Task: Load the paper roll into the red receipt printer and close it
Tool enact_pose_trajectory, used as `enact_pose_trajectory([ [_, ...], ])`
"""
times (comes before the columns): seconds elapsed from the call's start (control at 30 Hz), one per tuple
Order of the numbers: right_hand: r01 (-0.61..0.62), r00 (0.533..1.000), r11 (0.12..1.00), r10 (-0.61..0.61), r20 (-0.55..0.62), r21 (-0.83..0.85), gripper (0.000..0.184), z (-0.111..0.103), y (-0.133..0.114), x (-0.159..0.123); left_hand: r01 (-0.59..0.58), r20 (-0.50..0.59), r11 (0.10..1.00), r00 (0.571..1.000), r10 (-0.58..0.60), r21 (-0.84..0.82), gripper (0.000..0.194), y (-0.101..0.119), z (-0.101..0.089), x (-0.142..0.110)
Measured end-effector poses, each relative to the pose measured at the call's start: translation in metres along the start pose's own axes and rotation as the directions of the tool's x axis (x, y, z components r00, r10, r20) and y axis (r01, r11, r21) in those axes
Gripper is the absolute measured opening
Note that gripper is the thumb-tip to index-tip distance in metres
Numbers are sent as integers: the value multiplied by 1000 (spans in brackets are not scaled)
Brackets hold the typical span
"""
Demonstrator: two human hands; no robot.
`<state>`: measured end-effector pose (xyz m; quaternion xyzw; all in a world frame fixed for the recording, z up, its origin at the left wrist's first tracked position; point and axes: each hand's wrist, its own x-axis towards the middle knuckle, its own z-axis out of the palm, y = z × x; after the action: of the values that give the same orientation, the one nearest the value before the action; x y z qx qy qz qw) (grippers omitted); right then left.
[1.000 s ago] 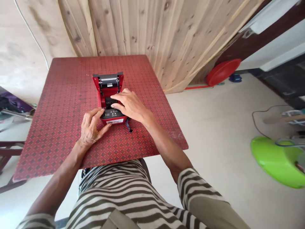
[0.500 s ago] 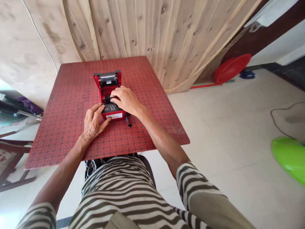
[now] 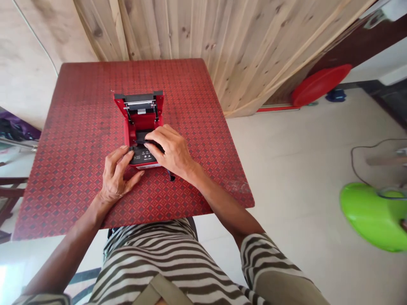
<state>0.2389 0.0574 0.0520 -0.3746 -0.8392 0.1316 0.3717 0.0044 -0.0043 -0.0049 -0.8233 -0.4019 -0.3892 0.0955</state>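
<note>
Out in front of me, the small red and black box-shaped plastic device [image 3: 140,124] sits on the red diamond-patterned counter [image 3: 79,190], its hinged red and black lid [image 3: 140,106] standing up at the far side. I judge it fairly light and stiff all over, with smooth red walls that could slip under dry fingertips. The lid, with its thin metal rod [image 3: 139,103] and slim black side arms, looks like the delicate part, so I would take hold low on the body, by the side walls, and leave the rod alone.

The device lies between my two hands, ahead of the wrists. My left hand [image 3: 117,176] is spread at its near left corner: two fingertips rest by the edge of the flat black panel with white markings [image 3: 142,155], and the thumb lies apart from them, beside the front edge. My right hand [image 3: 171,151] comes over the right side, thumb and forefinger drawn close together at a dark edge by the open well; I cannot tell whether they pinch anything there. A short black strap [image 3: 171,175] hangs off the near right corner onto the counter, below that wrist
</note>
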Motion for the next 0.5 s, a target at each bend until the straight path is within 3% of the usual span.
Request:
enact_pose_trajectory([
  [0.2, -1, 982, 998, 12, -188, 57, 15, 5, 0, -6, 61, -21, 996, 998, -63, -61, 87, 8, 0, 6],
  [0.37, -71, 961, 991, 99, -258, 113, 8, 8, -4, -9, 100, -7, 987, 995, -102, -125, 88, 12, -3, 12],
  [0.5, -51, 942, 988, 97, -322, 149, 12, 9, -5, -9, 137, 26, 977, 990, -135, -164, 86, 17, -8, 15],
])
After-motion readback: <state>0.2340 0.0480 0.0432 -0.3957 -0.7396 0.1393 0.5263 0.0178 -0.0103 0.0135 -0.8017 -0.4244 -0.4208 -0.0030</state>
